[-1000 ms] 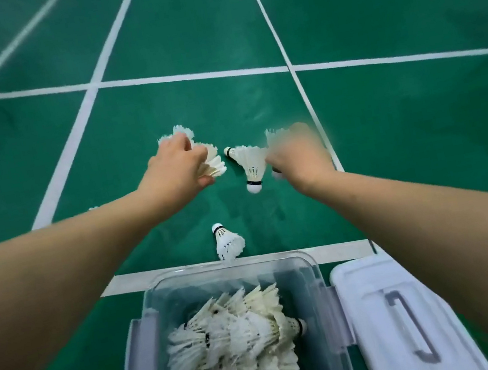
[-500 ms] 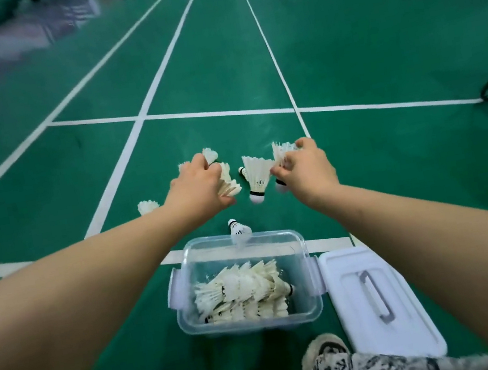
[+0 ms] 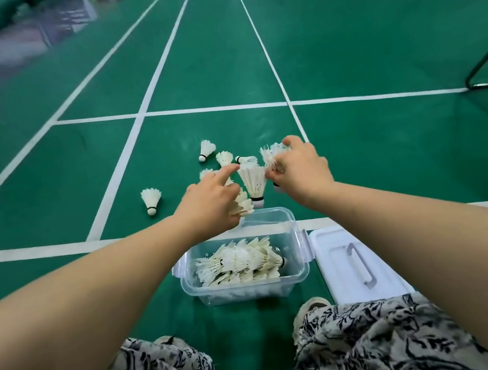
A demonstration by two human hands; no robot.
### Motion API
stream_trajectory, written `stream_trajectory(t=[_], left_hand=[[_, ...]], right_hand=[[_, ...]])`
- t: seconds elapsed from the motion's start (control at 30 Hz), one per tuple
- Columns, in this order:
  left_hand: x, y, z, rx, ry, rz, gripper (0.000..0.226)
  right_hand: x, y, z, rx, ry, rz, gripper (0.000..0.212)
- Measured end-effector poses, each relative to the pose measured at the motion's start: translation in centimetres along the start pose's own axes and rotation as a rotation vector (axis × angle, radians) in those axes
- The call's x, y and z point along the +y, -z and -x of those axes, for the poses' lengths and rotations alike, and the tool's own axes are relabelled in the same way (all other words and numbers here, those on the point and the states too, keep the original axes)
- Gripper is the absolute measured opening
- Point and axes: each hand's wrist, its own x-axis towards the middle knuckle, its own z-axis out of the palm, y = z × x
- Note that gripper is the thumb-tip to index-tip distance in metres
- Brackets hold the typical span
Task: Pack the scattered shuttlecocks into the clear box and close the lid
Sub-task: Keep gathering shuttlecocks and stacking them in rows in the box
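Collection step is proceeding. Beyond the clear box (image 3: 246, 277), the left hand (image 3: 212, 205) is clutching shuttlecocks (image 3: 241, 203); the right hand (image 3: 300, 170) is apparently gripping 2 more. Next: carrying both loads to the box. Lid (image 3: 356, 264) is lying beside it.

You have the box (image 3: 244, 269) on the floor (image 3: 375, 47) just beyond your knees, a pile of shuttlecocks (image 3: 238, 262) inside it. The lid (image 3: 352, 263) lies touching its right side. More shuttlecocks (image 3: 151, 199) lie scattered on the floor beyond the box, toward the left.
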Motion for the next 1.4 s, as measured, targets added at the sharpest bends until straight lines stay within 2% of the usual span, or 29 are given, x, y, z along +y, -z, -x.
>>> stream_trajectory(t=[0.27, 0.47, 0.57, 0.63, 0.83, 0.97, 1.17, 1.4], left_hand=[[-0.8, -0.3, -0.6, -0.107, -0.11, 0.058, 0.013], [-1.4, -2.9, -1.2, -0.104, -0.13, 0.08, 0.022], [-1.7, -4.0, -1.7, -0.161, -0.13, 0.067, 0.041], [-1.8, -4.6, -2.0, -0.187, -0.151, 0.033, 0.045], [-2.4, -6.0, -2.9, -0.244, -0.198, -0.085, 0.041], [-3.6, -6.0, -3.7, -0.264, -0.196, -0.125, 0.04], [-5.7, -6.5, -4.3, -0.294, -0.223, -0.17, 0.036], [-7.5, -7.1, -3.6, -0.343, -0.209, -0.166, 0.038]], right_hand=[[0.7, -1.3, 0.4, -0.06, 0.129, 0.12, 0.033], [0.8, -3.7, 0.3, -0.119, 0.112, 0.057, 0.031], [1.2, -5.1, 0.0, -0.143, 0.071, 0.008, 0.034], [1.6, -6.1, -0.3, -0.162, 0.037, -0.025, 0.036], [2.7, -9.5, -0.8, -0.214, -0.064, -0.171, 0.039], [2.3, -11.5, -1.4, -0.221, -0.174, -0.369, 0.039], [1.8, -13.2, -1.5, -0.257, -0.249, -0.459, 0.041], [3.9, -13.2, -1.6, -0.225, -0.317, -0.431, 0.041]])
